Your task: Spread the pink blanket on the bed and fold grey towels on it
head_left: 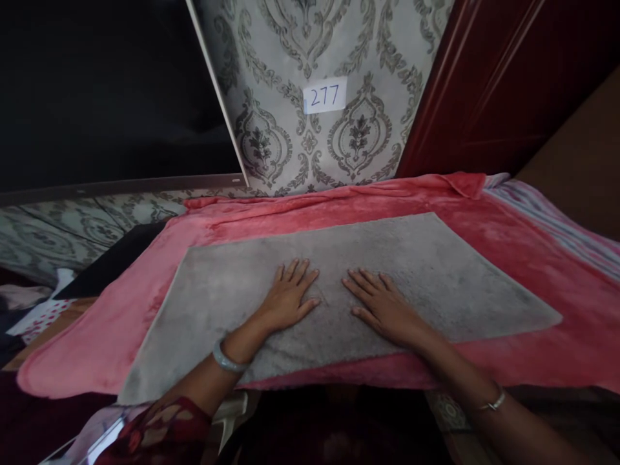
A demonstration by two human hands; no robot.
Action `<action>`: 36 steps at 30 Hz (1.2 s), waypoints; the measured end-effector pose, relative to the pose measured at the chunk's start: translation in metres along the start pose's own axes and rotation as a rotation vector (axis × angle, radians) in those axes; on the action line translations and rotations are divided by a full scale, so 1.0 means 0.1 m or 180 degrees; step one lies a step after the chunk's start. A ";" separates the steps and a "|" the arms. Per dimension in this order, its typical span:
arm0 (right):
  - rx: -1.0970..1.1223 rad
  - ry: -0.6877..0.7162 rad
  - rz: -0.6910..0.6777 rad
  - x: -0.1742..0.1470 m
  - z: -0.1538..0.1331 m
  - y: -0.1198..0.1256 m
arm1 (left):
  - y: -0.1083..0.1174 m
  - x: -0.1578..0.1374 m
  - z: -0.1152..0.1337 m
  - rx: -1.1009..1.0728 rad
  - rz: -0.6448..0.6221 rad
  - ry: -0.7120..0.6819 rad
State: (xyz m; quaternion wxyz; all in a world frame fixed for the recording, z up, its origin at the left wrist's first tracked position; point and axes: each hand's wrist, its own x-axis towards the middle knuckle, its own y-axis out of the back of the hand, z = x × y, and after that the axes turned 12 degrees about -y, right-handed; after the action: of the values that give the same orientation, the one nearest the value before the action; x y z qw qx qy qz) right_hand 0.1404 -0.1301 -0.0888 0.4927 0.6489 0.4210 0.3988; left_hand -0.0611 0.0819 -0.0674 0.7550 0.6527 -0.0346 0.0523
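A grey plush mat (232,278) lies spread out over a pink-red fleece blanket (489,226). Flat on the middle of the mat rests my left hand (289,297), fingers spread, with a pale bangle (227,358) on its wrist. To its right my right hand (382,307) also lies palm down on the mat, fingers stretched out and apart. Neither hand holds anything. At its lower left corner the mat reaches past the blanket's front edge. Faint creases show in the pile near the left wrist.
Behind the blanket is a patterned wall (310,148) with a paper label (325,95) reading 277. A large dark screen (106,90) stands at the back left, a dark red wooden panel (484,77) at the back right. Striped cloth (557,219) lies at the right edge.
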 end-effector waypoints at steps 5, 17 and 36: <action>0.0178 0.0359 -0.0419 -0.19 -0.14 0.11 | 0.00 0.01 0.00 0.0052 0.0013 0.0007; 0.1189 0.0647 -0.0851 -0.46 -0.06 0.52 | -0.01 0.02 -0.03 0.0115 0.0158 -0.0042; -0.0297 -0.0532 0.0248 -0.17 1.01 0.12 | 0.09 0.29 0.36 -0.0421 -0.0175 -0.1163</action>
State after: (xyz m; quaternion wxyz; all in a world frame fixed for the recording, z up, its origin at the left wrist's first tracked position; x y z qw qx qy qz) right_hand 0.2310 -0.1783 -0.0991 0.5398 0.6721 0.3338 0.3813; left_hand -0.0331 0.0489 -0.0497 0.7786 0.6010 -0.1565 -0.0901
